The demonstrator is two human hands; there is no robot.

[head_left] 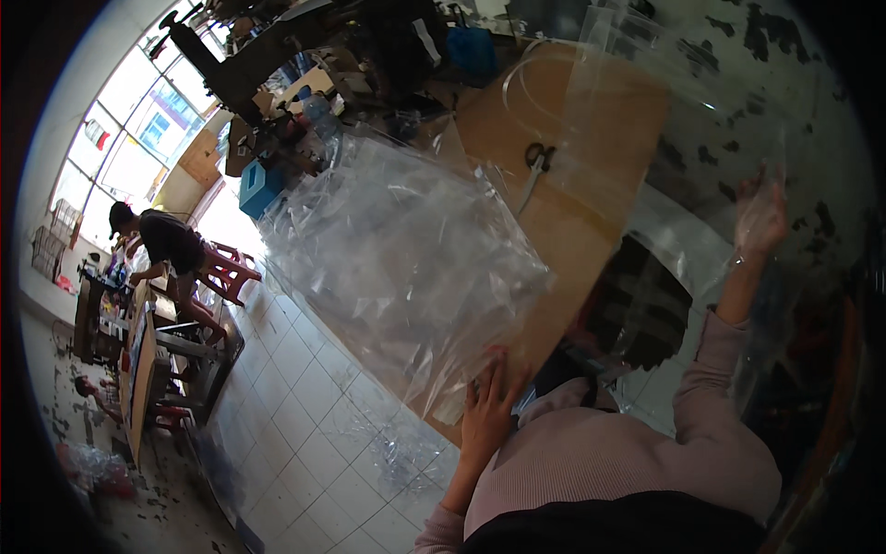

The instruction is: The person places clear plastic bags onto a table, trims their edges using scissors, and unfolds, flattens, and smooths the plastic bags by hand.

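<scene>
A thick pile of clear plastic sheets (397,249) covers the left part of a brown tabletop (580,242). My left hand (491,406) rests on the near corner of this pile, its fingers stretched out and grasping nothing. Out to the right, past the table's edge, my right hand (762,220) is raised with its fingers closed on a clear plastic sheet (771,171). That sheet is see-through, so its outline is hard to follow. Scissors with dark handles (538,157) lie on the board beyond the pile. More clear film (600,120) lies over the table's far right part.
A dark machine (351,46) stands beyond the table, with a blue box (261,188) and a blue bag (472,51) near it. At far left a person (168,238) bends over another workbench beside red stools (226,270). Plastic scraps (397,460) litter the tiled floor.
</scene>
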